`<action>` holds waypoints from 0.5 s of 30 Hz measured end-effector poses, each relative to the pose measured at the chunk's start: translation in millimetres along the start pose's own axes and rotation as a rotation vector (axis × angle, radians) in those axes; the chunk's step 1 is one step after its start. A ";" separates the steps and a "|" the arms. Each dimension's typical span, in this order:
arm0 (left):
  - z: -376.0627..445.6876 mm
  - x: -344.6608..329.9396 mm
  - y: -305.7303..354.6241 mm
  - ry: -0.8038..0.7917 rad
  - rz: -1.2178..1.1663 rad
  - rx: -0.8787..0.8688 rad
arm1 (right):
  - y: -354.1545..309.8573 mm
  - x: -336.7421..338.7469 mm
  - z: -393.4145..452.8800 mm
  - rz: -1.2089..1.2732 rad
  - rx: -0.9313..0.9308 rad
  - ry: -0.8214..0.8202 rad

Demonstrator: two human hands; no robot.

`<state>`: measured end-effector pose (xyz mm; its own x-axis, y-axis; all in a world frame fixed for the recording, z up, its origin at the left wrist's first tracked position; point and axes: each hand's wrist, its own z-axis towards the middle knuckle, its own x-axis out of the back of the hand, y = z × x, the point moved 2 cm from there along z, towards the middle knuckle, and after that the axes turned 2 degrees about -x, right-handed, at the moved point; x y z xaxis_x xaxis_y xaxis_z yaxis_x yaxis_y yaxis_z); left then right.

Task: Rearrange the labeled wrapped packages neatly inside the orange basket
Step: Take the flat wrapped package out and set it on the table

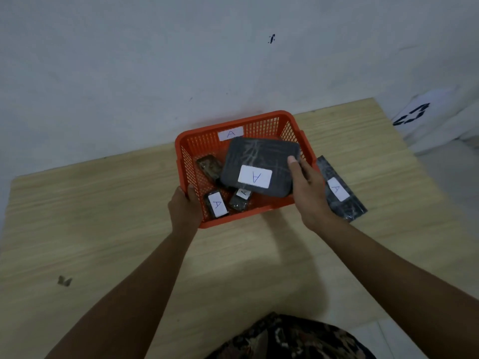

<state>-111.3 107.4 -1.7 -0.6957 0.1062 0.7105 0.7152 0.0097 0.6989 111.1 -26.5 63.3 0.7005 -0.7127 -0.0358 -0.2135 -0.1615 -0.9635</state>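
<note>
Over the orange basket (261, 125), your right hand (309, 195) pinched the large grey package (256, 161) by its right edge. Your left hand (185, 207) gripped the basket's left rim, thumb inside.

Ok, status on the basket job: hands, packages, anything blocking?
Left hand gripping orange basket front-left rim. Right hand holding large grey package, tilted over basket. Three small packages loose inside. One long black package on table, right of basket.

Bare forearms, no sleeves; camouflage-patterned garment (287, 338) below.
</note>
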 end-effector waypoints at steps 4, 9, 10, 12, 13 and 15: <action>-6.2 3.2 -2.0 0.005 -0.005 -0.059 | 11.9 21.1 -24.7 0.106 -0.256 -0.170; -11.5 5.8 -4.4 0.003 0.022 -0.069 | 37.9 51.5 -57.7 0.032 -0.619 -0.542; -12.1 5.7 -4.8 0.006 0.023 -0.062 | 44.4 55.5 -62.1 -0.025 -0.648 -0.559; -13.6 5.3 -5.7 0.010 0.024 -0.050 | 57.9 61.0 -66.8 -0.118 -0.667 -0.521; -14.4 5.2 -6.2 0.011 0.023 -0.044 | 64.3 62.1 -67.7 -0.150 -0.666 -0.494; -16.0 5.1 -7.5 0.010 0.018 -0.034 | 74.3 61.2 -69.6 -0.182 -0.660 -0.464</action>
<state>-121.3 92.0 -1.9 -0.6834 0.0961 0.7237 0.7251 -0.0258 0.6881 90.7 -129.6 8.0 0.9419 -0.3055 -0.1393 -0.3240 -0.7180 -0.6160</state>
